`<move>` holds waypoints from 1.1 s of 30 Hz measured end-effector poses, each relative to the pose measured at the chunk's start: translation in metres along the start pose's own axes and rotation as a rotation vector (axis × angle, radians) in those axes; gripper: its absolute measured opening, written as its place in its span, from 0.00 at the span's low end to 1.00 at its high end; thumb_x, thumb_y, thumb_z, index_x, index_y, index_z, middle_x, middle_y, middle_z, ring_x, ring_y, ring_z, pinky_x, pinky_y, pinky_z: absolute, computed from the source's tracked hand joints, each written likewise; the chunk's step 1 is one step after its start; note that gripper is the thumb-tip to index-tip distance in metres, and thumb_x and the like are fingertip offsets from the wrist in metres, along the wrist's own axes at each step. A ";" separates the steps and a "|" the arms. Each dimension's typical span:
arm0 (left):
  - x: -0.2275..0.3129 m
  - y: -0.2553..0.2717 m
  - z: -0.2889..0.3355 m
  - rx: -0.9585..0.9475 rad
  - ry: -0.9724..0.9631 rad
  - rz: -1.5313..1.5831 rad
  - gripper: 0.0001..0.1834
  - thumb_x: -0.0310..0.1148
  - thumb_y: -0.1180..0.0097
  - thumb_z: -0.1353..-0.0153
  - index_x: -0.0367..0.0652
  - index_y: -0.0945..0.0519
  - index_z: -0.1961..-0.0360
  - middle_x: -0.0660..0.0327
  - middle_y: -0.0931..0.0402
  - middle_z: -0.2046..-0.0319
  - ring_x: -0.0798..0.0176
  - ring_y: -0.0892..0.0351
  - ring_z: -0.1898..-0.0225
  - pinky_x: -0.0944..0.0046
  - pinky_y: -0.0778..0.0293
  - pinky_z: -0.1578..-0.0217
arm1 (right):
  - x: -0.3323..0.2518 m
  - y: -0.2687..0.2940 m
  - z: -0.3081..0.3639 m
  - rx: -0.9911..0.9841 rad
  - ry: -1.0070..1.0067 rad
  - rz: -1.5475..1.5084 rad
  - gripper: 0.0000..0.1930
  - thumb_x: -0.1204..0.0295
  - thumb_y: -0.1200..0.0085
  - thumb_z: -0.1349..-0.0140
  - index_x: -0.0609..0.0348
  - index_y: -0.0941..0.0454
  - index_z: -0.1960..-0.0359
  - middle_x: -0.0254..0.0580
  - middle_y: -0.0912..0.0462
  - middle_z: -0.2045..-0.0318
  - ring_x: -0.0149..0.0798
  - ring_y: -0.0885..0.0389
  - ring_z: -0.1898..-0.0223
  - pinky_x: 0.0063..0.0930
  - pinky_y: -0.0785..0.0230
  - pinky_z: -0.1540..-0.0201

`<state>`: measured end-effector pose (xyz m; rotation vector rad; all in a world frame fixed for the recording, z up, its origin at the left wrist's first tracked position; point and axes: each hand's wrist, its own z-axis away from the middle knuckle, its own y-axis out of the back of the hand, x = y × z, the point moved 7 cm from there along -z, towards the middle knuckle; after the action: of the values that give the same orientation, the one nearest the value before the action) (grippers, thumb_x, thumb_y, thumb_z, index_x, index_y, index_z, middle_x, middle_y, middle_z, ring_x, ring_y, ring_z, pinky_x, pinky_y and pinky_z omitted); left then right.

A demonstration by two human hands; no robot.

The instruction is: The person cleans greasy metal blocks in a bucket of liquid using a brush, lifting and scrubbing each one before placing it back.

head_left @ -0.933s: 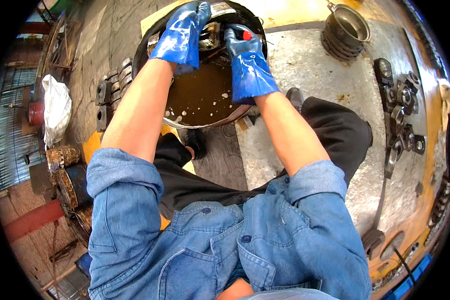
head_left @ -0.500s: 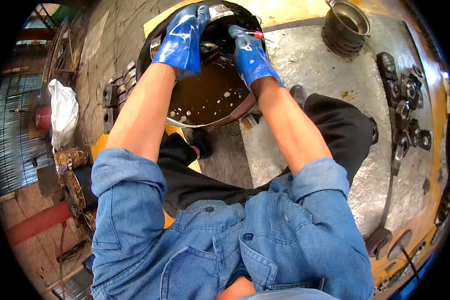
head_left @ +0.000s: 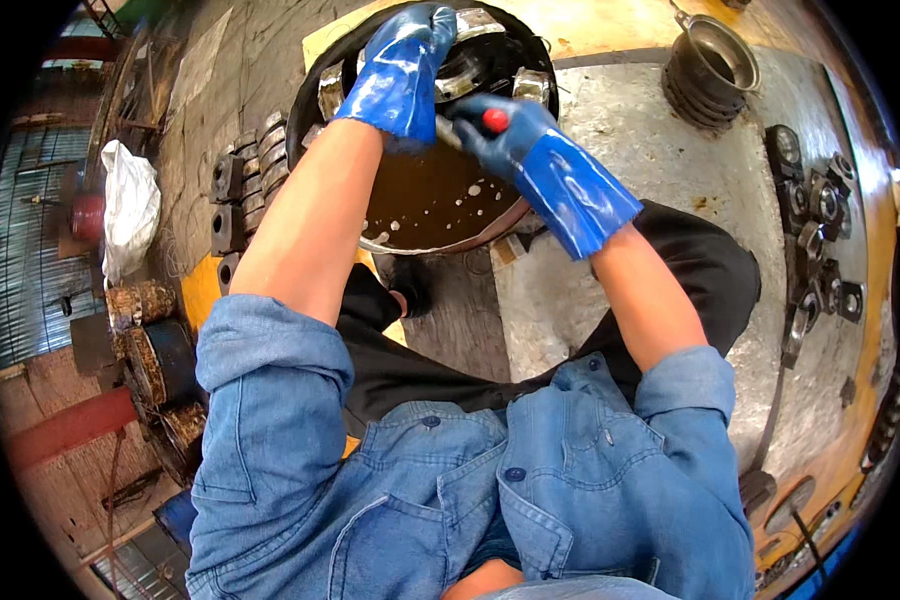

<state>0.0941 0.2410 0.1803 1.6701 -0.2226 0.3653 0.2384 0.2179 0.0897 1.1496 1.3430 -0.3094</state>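
A round dark tub (head_left: 505, 222) of brown liquid with white foam flecks is in front of me, with shiny metal parts (head_left: 478, 24) around its far inner side. My left hand (head_left: 410, 55), in a blue rubber glove, is over the tub's far left part. Its fingers curl closed, and whatever they hold is hidden. Above the liquid, my right hand (head_left: 510, 135) in a matching glove is closed round a red-handled tool (head_left: 495, 120). The tool's pale end points left toward the left cuff; motion blur hides its kind.
Dark metal blocks (head_left: 227, 230) line the floor left of the tub. A metal pot (head_left: 715, 75) stands at the far right on a grey sheet, with several metal fittings (head_left: 820, 205) beyond it. A white sack (head_left: 128, 215) and rusty cylinders (head_left: 150, 370) are at the left.
My right hand has come back toward me out of the tub's far right side, turning so the red-handled tool crosses the tub. The left hand has shifted slightly right in the picture.
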 end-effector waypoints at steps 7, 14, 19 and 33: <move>0.005 -0.001 -0.008 0.245 -0.096 -0.072 0.22 0.50 0.54 0.23 0.42 0.21 0.47 0.43 0.20 0.54 0.35 0.22 0.49 0.47 0.25 0.46 | 0.042 -0.114 -0.010 -0.669 0.080 0.549 0.12 0.62 0.41 0.41 0.43 0.16 0.56 0.46 0.12 0.58 0.56 0.14 0.57 0.49 0.23 0.58; 0.007 0.001 -0.006 0.206 0.002 0.138 0.21 0.49 0.52 0.23 0.41 0.19 0.50 0.47 0.20 0.55 0.47 0.22 0.55 0.49 0.24 0.53 | 0.090 -0.111 0.005 -0.467 0.000 0.197 0.11 0.63 0.43 0.37 0.48 0.15 0.56 0.50 0.13 0.65 0.48 0.12 0.61 0.41 0.22 0.58; 0.040 0.007 0.021 0.021 0.435 0.860 0.20 0.47 0.49 0.24 0.40 0.19 0.50 0.46 0.19 0.54 0.46 0.21 0.55 0.49 0.24 0.53 | 0.043 -0.033 0.001 -0.192 -0.185 -0.406 0.13 0.65 0.40 0.31 0.52 0.14 0.48 0.40 0.09 0.58 0.34 0.13 0.57 0.30 0.21 0.50; 0.023 0.002 -0.001 0.176 -0.386 -0.191 0.29 0.44 0.44 0.33 0.39 0.27 0.35 0.37 0.24 0.47 0.33 0.27 0.41 0.47 0.29 0.39 | 0.093 -0.065 -0.069 0.358 -0.623 -1.831 0.15 0.67 0.41 0.29 0.54 0.17 0.43 0.37 0.12 0.59 0.35 0.16 0.62 0.33 0.22 0.57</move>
<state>0.1148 0.2429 0.1909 1.9102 -0.3200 -0.0870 0.1748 0.2807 -0.0082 -0.3074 1.3860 -2.0473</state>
